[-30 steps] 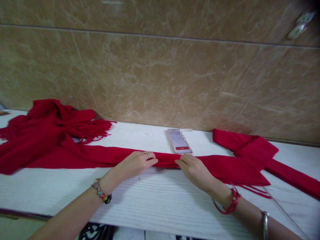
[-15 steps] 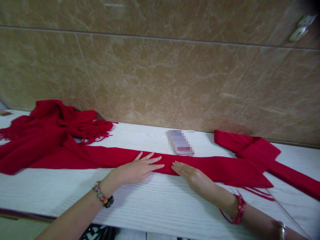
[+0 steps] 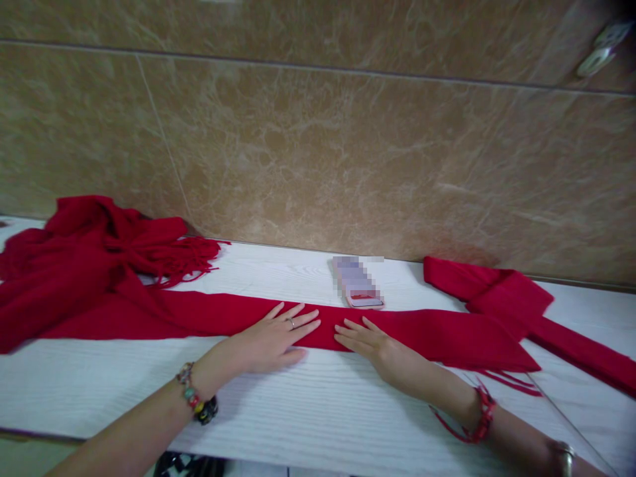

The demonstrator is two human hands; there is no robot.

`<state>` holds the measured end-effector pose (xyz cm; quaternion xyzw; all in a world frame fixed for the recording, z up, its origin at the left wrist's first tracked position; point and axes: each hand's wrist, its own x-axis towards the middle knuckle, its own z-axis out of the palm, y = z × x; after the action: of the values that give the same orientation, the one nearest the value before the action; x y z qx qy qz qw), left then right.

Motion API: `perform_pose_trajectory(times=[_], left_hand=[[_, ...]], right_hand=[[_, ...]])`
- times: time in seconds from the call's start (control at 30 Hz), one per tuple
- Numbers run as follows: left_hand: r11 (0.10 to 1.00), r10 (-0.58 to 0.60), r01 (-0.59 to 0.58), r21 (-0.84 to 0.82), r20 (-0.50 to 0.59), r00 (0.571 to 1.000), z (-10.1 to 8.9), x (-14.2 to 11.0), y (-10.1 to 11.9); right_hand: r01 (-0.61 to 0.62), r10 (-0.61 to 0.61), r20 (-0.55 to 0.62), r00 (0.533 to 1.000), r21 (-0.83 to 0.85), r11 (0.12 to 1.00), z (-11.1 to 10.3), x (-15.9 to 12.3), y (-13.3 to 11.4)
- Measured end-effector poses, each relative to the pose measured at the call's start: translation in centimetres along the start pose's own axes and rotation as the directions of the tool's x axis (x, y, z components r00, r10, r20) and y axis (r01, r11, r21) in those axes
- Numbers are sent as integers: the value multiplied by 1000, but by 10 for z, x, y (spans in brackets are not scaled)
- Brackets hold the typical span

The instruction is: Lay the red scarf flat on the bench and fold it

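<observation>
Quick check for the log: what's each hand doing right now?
Left hand: open, fingers spread on the red cloth, holding nothing.
Right hand: open, fingers resting on the same cloth, holding nothing.

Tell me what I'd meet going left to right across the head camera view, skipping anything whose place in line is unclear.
Crumpled red cloth → left hand → right hand → red bracelet → silver bangle → pale wall fitting.
</observation>
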<state>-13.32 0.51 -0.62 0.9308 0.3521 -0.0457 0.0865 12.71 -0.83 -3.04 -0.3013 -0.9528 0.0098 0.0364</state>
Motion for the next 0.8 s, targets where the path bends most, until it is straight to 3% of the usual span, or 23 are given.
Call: perform_pose_trajectory(times=[0.2, 0.3, 0.4, 0.5, 0.6, 0.7, 0.8], left_hand=[[1000, -4, 4, 2, -5, 1000, 0, 1, -1], [1000, 2, -2, -5, 3, 1000, -1, 2, -1], [1000, 3, -3, -2, -5, 1000, 0, 1, -1], [1000, 0, 0, 9, -26, 1000, 3, 1, -2], [1000, 1, 0, 14, -34, 999, 4, 1, -3], [1000, 0, 0, 13, -18, 1000, 4, 1, -4], [1000, 5, -4, 16, -27, 1000, 5, 1, -5]], right_hand=[[-138, 124, -123, 985, -108, 985, 25, -37, 11], [-195, 177, -145, 974, -124, 973, 26, -50, 9], [-219, 204, -146, 968, -96, 971, 12, -37, -7], [-181, 177, -76, 981, -45, 983, -1, -11, -23], [-197, 197, -10, 980, -27, 980, -5, -7, -24], [-272, 272, -16, 962, -86, 958, 2, -32, -9], [-337, 324, -97, 941, -177, 925, 9, -60, 5]])
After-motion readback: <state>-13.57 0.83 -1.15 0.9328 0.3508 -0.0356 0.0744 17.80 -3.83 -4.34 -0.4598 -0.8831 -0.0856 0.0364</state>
